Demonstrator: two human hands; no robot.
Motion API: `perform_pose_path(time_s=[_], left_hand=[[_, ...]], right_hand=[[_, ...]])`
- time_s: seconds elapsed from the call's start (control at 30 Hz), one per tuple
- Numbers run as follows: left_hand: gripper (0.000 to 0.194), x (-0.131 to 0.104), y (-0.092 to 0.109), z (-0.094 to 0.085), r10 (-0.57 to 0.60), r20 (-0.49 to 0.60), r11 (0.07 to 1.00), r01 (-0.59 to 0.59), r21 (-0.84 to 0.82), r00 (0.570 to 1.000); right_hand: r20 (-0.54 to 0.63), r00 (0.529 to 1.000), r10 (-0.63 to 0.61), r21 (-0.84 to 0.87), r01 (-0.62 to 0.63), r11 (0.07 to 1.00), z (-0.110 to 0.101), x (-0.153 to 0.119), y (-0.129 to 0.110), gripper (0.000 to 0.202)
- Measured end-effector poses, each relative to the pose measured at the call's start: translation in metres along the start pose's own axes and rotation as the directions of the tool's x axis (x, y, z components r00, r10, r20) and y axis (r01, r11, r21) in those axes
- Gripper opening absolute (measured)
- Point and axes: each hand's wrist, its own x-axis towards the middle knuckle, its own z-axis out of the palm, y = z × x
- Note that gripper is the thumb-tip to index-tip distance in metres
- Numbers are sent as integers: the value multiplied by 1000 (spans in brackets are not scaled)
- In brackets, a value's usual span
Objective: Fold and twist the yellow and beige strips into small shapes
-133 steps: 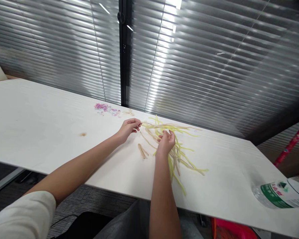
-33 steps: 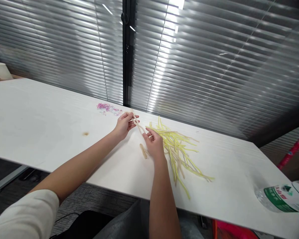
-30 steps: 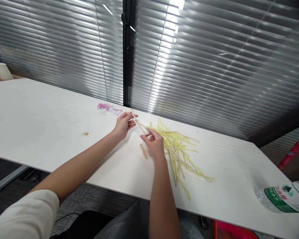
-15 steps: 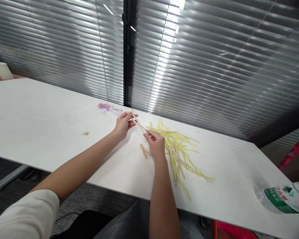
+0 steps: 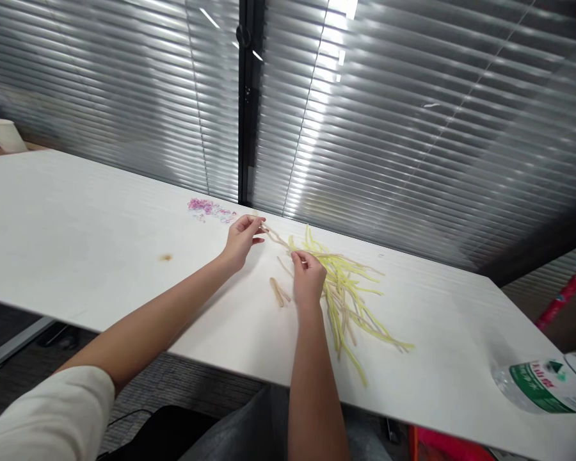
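Beige strand (image 5: 274, 235) pinched between left hand (image 5: 240, 238) and right hand (image 5: 309, 279).

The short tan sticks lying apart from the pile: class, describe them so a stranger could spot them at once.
Start at the long white table and find the loose pile of yellow and tan strands by the right hand. Just left of that hand's wrist lie the short tan sticks, two side by side. Unlike the long, tangled strands, they are stubby, straight and apart from the pile.
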Motion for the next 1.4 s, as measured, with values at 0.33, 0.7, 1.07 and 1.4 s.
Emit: perform_pose_path(time_s=[0.33,0.7,1.07,1.4], left_hand=[[39,-4,2,4,-171,11,984,171,-56,985],[44,-8,-2,5,-225,135,973,229,-13,965],[39,-7,-6,3,-216,134,976,215,20,967],[41,-5,-12,0,-173,292,968,107,229,941]], right_hand=[[-122,991,-53,80,63,995,-1,1,-5,28],[-75,981,-179,41,182,982,-2,0,-7,21],[-103,993,-64,192,83,978,1,1,-8,23],[-92,983,158,388,-110,915,0,3,-15,35]])
